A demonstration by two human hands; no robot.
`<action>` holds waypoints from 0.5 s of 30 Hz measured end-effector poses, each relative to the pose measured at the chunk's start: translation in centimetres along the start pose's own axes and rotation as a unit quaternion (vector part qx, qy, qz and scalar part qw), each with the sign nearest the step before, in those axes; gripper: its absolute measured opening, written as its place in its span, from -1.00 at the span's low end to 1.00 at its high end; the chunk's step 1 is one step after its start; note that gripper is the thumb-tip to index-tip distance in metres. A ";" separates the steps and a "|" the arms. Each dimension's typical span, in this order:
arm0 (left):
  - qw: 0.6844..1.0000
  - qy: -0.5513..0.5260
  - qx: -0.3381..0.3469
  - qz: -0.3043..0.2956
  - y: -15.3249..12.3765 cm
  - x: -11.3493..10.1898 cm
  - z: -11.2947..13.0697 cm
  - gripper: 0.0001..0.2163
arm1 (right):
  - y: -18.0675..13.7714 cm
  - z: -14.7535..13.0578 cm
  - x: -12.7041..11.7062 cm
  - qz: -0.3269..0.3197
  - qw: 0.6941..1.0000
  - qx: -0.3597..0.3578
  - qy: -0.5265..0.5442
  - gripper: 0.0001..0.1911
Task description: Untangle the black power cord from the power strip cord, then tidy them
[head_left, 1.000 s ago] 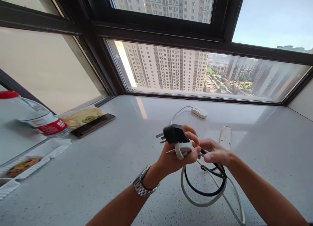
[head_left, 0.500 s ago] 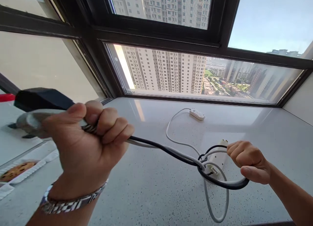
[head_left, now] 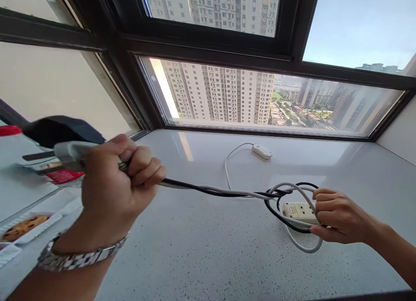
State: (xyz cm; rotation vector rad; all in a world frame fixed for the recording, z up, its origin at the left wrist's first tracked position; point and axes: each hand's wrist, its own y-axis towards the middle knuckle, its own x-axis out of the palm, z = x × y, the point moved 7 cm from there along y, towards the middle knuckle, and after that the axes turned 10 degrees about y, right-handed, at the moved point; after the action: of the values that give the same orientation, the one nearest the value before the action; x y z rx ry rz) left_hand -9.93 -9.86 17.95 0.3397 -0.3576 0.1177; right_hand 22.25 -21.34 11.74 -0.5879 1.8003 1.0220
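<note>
My left hand (head_left: 118, 192), with a metal watch (head_left: 81, 260) on its wrist, is closed round a black cord (head_left: 201, 188) and a white cord (head_left: 242, 193). Above the fist stick out a grey-white plug (head_left: 73, 155) with flat prongs and a blurred black block (head_left: 65, 129). From there the cords run taut to a knotted coil of loops. Fingers of my right hand (head_left: 338, 216) are closed on the far side of these loops. Under the coil is a white socket strip (head_left: 300, 211), partly hidden by cords and fingers.
On the speckled white countertop (head_left: 201, 249) lies a small white box (head_left: 261, 151) with a thin cable. A plastic tray (head_left: 58, 210) with a cookie (head_left: 26, 227) is at left, near a red-and-clear package (head_left: 65, 176) and a red cap (head_left: 9, 130). Dark-framed windows stand behind.
My left hand has moved slightly left with the plug, whose prongs now show. The right hand has turned and the loops have shifted right and drawn in, uncovering more of the socket strip.
</note>
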 end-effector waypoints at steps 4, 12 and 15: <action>0.996 0.004 0.029 -0.079 0.2 0.9 -4.6 -0.64 | -1.1 2.3 2.5 -0.014 0.999 0.037 -0.031 -0.68; 0.950 0.224 0.145 -0.162 -2.5 3.1 -8.7 -0.74 | -2.3 4.6 5.6 0.015 0.970 0.215 -0.111 -0.79; 0.966 0.129 0.054 -0.216 -2.9 4.5 -10.1 -0.71 | -1.4 4.9 5.6 0.039 0.947 0.292 -0.127 -0.59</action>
State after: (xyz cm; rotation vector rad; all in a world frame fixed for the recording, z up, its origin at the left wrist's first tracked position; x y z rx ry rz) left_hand -1.96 -8.87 9.75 0.4969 -0.0129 -0.2462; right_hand 23.26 -17.73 5.16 -0.0167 1.7845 0.5334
